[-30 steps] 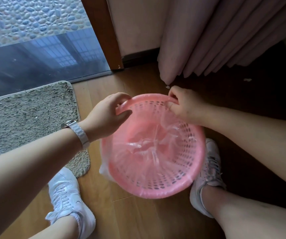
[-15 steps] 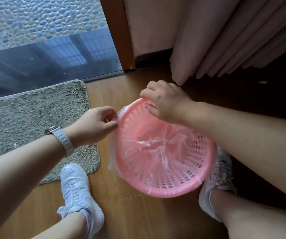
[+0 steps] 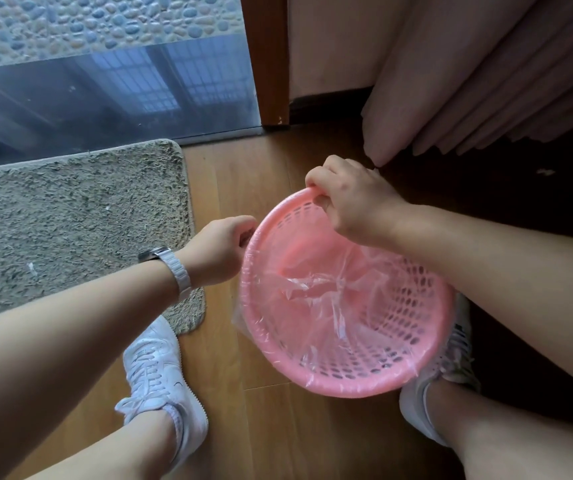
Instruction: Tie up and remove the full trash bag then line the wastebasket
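Observation:
A pink perforated wastebasket (image 3: 375, 384) stands on the wooden floor between my feet. A clear plastic bag (image 3: 316, 289) lines its inside and folds over the near and left rim, with loose film hanging outside at the lower left. My right hand (image 3: 351, 199) grips the far rim with the fingers curled over it. My left hand (image 3: 221, 249) is at the left outside of the rim, its fingers pinched on the bag's edge.
A grey shaggy mat (image 3: 70, 223) lies on the left beside a glass door (image 3: 105, 84) with a brown frame (image 3: 266, 60). Pink curtains (image 3: 479, 71) hang at the back right. My white sneakers (image 3: 160, 379) flank the basket; the floor to the right is dark.
My left hand slid from the top rim down to the left outside, pulling the bag edge. My right hand shifted left along the far rim and closed over it.

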A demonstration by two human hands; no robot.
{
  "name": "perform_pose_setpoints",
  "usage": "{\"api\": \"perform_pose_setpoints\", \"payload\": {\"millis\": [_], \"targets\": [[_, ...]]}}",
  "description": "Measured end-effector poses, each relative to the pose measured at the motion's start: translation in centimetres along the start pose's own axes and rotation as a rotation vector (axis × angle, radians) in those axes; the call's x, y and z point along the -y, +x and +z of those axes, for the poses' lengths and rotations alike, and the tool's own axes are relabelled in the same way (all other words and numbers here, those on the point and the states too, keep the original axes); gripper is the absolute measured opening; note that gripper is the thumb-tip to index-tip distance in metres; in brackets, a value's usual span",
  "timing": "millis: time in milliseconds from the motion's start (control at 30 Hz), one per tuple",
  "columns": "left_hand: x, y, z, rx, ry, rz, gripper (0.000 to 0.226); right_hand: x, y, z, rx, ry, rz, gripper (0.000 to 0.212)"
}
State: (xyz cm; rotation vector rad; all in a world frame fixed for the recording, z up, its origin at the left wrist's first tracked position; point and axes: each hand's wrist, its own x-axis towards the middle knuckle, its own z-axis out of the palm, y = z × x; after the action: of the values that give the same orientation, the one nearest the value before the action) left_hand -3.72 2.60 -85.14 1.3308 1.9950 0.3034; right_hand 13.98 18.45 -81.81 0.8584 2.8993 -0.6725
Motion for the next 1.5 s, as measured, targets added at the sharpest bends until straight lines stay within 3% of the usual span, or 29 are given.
{"api": "perform_pose_setpoints", "payload": {"millis": [267, 333, 400, 467, 567, 700, 900, 1100, 1200, 1300, 1500], "targets": [[-0.7, -0.1, -2.6, -0.172, -0.261, -0.001, 0.011, -0.1, -0.5, -1.6, 0.02, 0.002, 0.023, 0.028], [-2.1, -0.1, -2.7, -0.116, -0.342, -0.007, 0.029, -0.7, -1.0, -2.5, 0.009, -0.027, 0.055, 0.036], [-3.4, 0.1, -2.3, -0.051, -0.21, -0.005, 0.036, -1.7, -1.8, -3.3, 0.016, -0.061, 0.099, 0.04], [-4.3, 0.4, -1.4, -0.053, -0.032, -0.003, 0.026, -2.7, -2.6, -3.5, 0.067, -0.104, 0.149, 0.037], [-4.8, 0.9, 0.0, -0.109, 0.012, 0.015, 0.022, -3.8, -3.9, -3.3, 0.123, -0.126, 0.195, 0.031], [-5.0, 2.0, 0.1, -0.169, -0.062, -0.027, 0.023, -4.8, -3.8, -3.3, 0.012, -0.012, 0.225, 0.023], [-5.0, 5.1, -0.7, -0.311, -0.195, -0.167, 0.028, -6.8, -1.3, -3.9, -0.163, 0.073, 0.243, 0.035], [-5.6, 6.7, -0.7, -0.314, -0.255, -0.204, 0.024, -8.8, -0.1, -4.5, -0.136, 0.092, 0.253, 0.039], [-6.3, 6.2, -2.0, -0.293, -0.113, -0.112, 0.016, -8.7, -0.5, -5.5, -0.097, 0.046, 0.263, 0.04], [-7.7, 4.5, -5.2, -0.254, -0.008, -0.024, 0.042, -7.3, -1.5, -8.2, -0.067, 0.005, 0.26, 0.041], [-14.7, 0.2, -14.4, -0.187, 0.098, 0.097, 0.051, -1.6, -4.4, -18.0, 0.009, 0.0, 0.278, 0.037]]}}
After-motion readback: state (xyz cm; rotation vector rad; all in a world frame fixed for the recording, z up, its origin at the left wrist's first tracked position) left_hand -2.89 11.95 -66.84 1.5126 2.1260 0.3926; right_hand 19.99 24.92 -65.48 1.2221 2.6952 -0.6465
